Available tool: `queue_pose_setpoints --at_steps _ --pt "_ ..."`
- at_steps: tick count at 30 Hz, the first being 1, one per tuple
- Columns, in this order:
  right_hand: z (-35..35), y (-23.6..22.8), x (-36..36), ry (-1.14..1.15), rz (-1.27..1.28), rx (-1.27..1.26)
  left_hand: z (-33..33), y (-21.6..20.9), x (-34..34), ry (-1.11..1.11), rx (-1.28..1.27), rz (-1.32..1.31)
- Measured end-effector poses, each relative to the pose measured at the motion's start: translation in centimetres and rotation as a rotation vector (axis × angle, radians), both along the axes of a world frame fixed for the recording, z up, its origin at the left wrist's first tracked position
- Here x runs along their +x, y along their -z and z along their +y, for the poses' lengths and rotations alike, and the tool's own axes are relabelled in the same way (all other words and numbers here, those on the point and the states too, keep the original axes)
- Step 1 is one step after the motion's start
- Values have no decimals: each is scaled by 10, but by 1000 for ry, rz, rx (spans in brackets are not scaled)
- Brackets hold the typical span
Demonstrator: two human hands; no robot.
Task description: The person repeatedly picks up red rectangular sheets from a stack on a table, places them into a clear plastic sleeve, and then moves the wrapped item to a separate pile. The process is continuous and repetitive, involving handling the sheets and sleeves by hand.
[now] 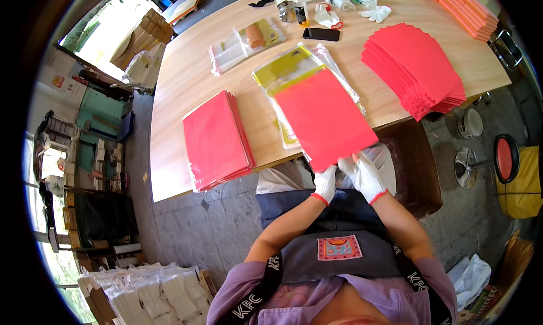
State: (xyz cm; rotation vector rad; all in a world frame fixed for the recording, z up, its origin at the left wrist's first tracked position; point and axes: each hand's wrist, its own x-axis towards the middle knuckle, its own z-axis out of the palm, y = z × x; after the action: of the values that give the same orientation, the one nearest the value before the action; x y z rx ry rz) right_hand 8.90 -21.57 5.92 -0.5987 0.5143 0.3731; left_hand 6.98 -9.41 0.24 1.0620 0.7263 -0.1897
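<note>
Purple shirt [390, 302] nearest my camera. I log 2 hand positions: right hand [363, 177] pinching the near edge of a red sheet [327, 118], which partly covers a yellow packet [272, 72] and overhangs the table [169, 138]; left hand [325, 185] at its corner (fingers obscured; grip: cannot tell).

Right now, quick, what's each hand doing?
Left hand: at the near corner of the red sheet; fingers mostly hidden, so grip can't be told.
Right hand: closed, pinching that sheet's near edge.
</note>
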Motion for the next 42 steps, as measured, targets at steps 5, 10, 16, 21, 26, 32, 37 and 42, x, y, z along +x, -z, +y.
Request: queue_pose_setpoints --at_steps 5,10,16,21,26,32,37,42 --pt "21 -14 0 -256 -34 17 35 -9 2 95 -274 -205" --pt "30 -46 -5 -749 -548 -859 77 -44 -25 39 -97 -161" --pt "69 -24 12 -846 -1415 -1861 100 -49 -24 138 110 -230" --pt "79 -21 18 -863 -1542 -1972 104 -56 -23 168 64 -153" --pt "48 -48 25 -908 -655 -739 113 -27 -27 98 117 -253" --pt "-208 21 56 -9 -360 -2106 128 -35 -39 329 748 -377" --pt "-240 75 -22 -1130 -191 -2270 128 -36 -38 174 1424 -687" --pt "-130 -13 22 -790 -683 -2045 117 -45 -19 275 1744 -927"
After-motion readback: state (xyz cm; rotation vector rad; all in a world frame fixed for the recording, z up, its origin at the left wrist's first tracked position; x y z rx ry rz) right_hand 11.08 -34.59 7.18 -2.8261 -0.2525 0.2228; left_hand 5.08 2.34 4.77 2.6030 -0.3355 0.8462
